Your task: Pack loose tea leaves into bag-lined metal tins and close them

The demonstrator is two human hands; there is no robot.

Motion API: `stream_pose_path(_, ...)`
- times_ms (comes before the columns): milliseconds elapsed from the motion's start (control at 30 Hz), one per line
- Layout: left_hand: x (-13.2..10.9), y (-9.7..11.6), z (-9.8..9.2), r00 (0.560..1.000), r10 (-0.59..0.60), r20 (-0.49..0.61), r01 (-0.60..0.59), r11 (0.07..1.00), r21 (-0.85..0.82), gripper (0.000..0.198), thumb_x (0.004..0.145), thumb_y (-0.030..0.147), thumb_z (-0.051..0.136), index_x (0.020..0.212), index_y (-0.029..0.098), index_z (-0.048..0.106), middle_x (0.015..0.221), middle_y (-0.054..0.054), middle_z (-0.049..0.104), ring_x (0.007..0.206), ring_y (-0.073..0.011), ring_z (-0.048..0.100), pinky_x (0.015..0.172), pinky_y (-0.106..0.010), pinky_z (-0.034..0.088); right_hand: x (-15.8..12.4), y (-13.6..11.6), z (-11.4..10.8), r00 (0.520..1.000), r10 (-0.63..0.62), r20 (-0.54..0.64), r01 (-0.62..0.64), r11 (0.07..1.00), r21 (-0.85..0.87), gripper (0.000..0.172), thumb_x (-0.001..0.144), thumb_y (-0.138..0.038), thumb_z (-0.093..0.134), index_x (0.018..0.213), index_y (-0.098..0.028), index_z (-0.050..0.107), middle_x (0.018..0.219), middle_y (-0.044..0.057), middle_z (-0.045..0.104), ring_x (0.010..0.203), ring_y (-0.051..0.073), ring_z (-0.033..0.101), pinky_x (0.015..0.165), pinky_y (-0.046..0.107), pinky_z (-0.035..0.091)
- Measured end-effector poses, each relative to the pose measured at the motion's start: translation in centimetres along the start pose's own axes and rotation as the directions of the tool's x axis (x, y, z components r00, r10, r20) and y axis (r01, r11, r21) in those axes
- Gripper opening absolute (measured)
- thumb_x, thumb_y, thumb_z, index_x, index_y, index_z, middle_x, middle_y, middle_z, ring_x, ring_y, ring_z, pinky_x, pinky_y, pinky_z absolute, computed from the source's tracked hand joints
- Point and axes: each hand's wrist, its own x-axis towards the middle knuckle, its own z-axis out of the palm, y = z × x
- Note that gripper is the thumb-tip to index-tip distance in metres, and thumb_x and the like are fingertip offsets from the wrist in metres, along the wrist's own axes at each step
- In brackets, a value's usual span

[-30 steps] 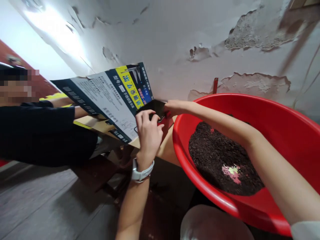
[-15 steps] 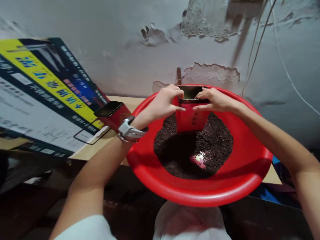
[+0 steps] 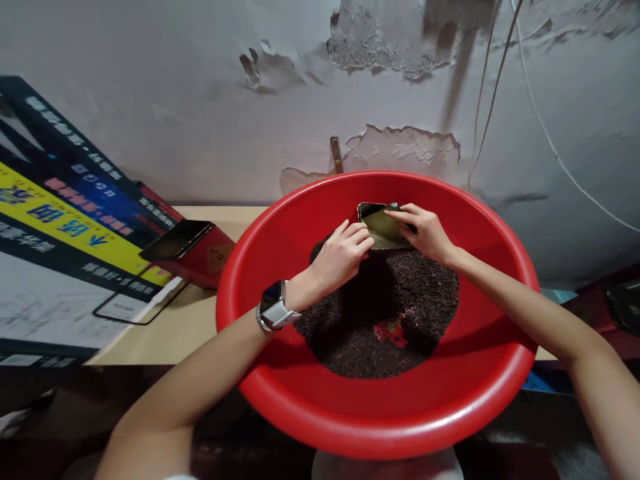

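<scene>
In the head view, both my hands grip a red tin point(image 3: 383, 230) by its rim, inside a wide red plastic basin point(image 3: 400, 427). The tin's open mouth faces me and shows a greenish-gold inner wall. My left hand point(image 3: 347, 250), with a watch on the wrist, is closed on its left side. At the right side, my right hand point(image 3: 425, 230) holds the edge with fingers over the rim. Under the tin, dark, dry, tea-like leaves point(image 3: 350, 347) cover the basin floor. A bare red patch shows among them. The tin's lower part is hidden.
Another red tin point(image 3: 203, 257) with a dark open top stands left of the basin on a light board point(image 3: 145, 340). Beside it leans a large printed carton point(image 3: 75, 220). A peeling wall point(image 3: 175, 120) rises behind, with cables point(image 3: 493, 100) hanging at the right.
Both hands have lowered the tin toward the leaves and tipped it so that its mouth shows more. The bare patch looks dimmer and redder. My view has shifted right.
</scene>
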Motion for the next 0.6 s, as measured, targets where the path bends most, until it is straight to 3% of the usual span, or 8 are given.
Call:
stream_pose_path(100,0.1,0.0,-0.4,1.000,-0.008,0.006,0.008,1.000,0.024,0.015,0.091,0.010,0.050,0.093,0.014,0.064,0.100,-0.012,0.068,0.110,-0.0280,0.057,0.103,-0.050,0.047,-0.1,-0.4,-1.5,0.973,-0.002,-0.229,0.004,1.000,0.010,0.034,0.091,-0.014,0.046,0.112,-0.024,0.071,0.105,0.006,0.067,0.097,0.018,0.065,0.089,0.033,0.053)
stream_pose_path(200,0.0,-0.3,-0.7,0.999,-0.042,-0.006,0.042,0.999,0.009,0.012,0.091,0.013,0.052,0.093,0.013,0.064,0.101,-0.013,0.068,0.109,-0.0285,0.056,0.099,-0.048,0.050,0.0,-0.8,-2.5,0.925,0.048,-0.377,-0.042,0.999,0.023,0.032,0.094,-0.020,0.045,0.115,-0.025,0.067,0.107,0.007,0.064,0.099,0.020,0.063,0.089,0.037,0.053)
stream_pose_path(333,-0.1,-0.9,-0.7,0.997,-0.080,-0.014,0.080,0.996,-0.049,0.013,0.091,0.013,0.051,0.093,0.014,0.064,0.102,-0.013,0.067,0.112,-0.0280,0.054,0.095,-0.044,0.053,-0.2,-0.5,-2.9,0.891,0.109,-0.441,-0.087,0.994,0.069,0.039,0.095,-0.029,0.044,0.134,-0.025,0.048,0.115,0.008,0.060,0.096,0.019,0.061,0.085,0.037,0.054)
stream_pose_path(467,0.0,-1.6,-0.1,0.996,-0.088,-0.008,0.087,0.995,-0.041,0.017,0.088,0.007,0.050,0.093,0.014,0.064,0.104,-0.013,0.067,0.113,-0.0278,0.054,0.093,-0.043,0.054,-0.4,-0.1,-2.9,0.860,0.129,-0.494,-0.126,0.991,0.040,0.029,0.097,-0.037,0.041,0.120,-0.021,0.052,0.106,0.010,0.058,0.096,0.021,0.060,0.085,0.039,0.052)
stream_pose_path(567,0.0,-2.3,0.2,0.989,-0.149,-0.006,0.149,0.989,-0.020,0.018,0.086,0.006,0.051,0.092,0.016,0.064,0.104,-0.012,0.067,0.111,-0.0280,0.055,0.096,-0.046,0.052,-0.4,0.4,-3.5,0.783,0.192,-0.592,-0.164,0.981,0.101,0.025,0.096,-0.040,0.042,0.111,-0.022,0.049,0.101,0.008,0.055,0.092,0.021,0.058,0.082,0.037,0.051)
stream_pose_path(600,0.0,-2.6,0.2,0.981,-0.193,-0.014,0.192,0.981,-0.021,0.016,0.085,0.006,0.052,0.092,0.016,0.064,0.105,-0.012,0.066,0.111,-0.0284,0.055,0.097,-0.047,0.052,-0.4,0.7,-3.8,0.778,0.217,-0.590,-0.173,0.976,0.132,0.023,0.094,-0.040,0.045,0.109,-0.022,0.048,0.099,0.008,0.054,0.090,0.020,0.058,0.081,0.036,0.050)
